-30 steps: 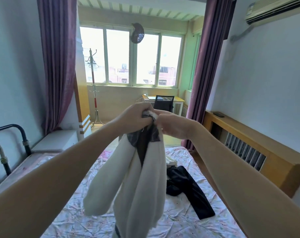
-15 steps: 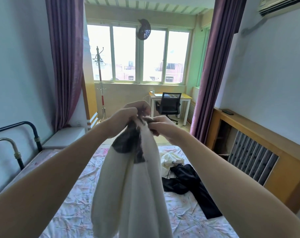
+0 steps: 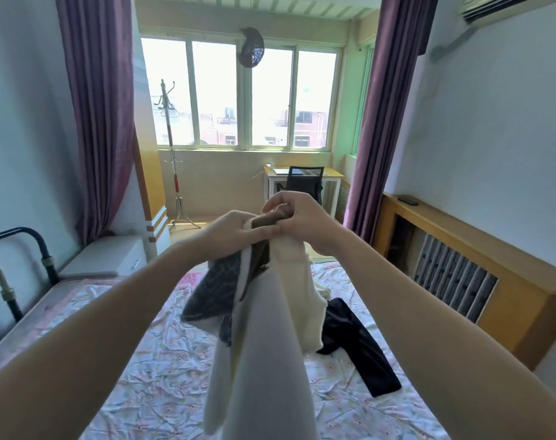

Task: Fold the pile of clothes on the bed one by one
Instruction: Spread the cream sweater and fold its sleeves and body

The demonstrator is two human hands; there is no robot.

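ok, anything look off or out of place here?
Nothing damaged or spilled. Both hands, left and right, hold the white garment bunched, not spread. A black garment lies crumpled and unfolded on the bed.

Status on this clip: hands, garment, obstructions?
Both hands, left and right, pinch the white-and-dark garment at its top, above the bed. Black garment lies unfolded beyond. No obstruction.

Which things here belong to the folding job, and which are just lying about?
Job: white garment with dark lining in both hands' grip, left hand, right hand; black garment on the bed.
Lying about: desk, office chair, coat stand, curtains.
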